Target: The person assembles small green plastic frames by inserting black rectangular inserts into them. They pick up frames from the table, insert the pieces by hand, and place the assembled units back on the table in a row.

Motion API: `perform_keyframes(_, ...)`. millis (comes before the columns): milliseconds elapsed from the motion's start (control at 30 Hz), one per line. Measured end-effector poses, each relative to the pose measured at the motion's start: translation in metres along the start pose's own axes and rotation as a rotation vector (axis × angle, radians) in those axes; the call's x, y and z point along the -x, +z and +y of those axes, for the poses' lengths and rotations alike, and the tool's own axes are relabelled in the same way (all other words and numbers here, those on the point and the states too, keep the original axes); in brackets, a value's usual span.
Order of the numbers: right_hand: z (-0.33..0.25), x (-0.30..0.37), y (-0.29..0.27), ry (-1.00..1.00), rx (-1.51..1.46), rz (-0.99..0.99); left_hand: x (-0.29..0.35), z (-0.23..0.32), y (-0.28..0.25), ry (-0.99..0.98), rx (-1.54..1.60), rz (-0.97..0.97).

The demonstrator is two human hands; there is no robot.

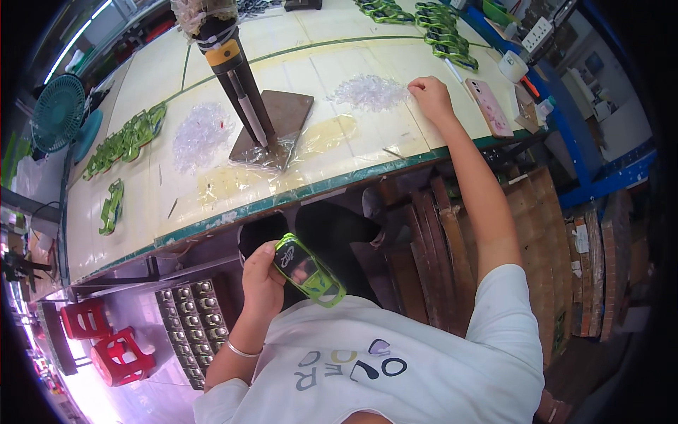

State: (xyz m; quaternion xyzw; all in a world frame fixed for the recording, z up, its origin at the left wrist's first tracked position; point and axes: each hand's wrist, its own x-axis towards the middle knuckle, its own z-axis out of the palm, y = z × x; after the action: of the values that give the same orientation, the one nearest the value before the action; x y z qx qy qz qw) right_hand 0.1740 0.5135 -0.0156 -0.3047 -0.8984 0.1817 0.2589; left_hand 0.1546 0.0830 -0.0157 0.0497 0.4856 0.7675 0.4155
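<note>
Above my lap, my left hand (262,278) grips a green toy car body (319,281) with dark window areas, its fingers closed on one edge. My right arm reaches over the table to the right-hand pile of small clear plastic pieces (370,93). At that pile's right edge, my right hand (431,97) has its thumb and fingers pinched together; whatever is between them is too small to make out. A second pile of clear pieces (203,136) lies to the left, with a tiny red bit on it.
Between the piles a dark post stands on a brown base plate (296,107). Green car bodies (131,138) line the table's left, and more (441,32) lie at the far right. A pink-cased phone (489,106) rests right of my hand. Red stools (123,357) stand below left.
</note>
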Motion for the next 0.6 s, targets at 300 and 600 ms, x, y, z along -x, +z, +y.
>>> perform_keyframes(300,-0.012,0.018,-0.023,0.319,-1.095,-0.046,0.0,-0.002,-0.002,-0.022,0.015,-0.002)
perform_keyframes(600,-0.119,0.146,-0.035,0.504,-1.798,-0.555,-0.002,0.005,0.02,-0.01,-0.067,-0.069)
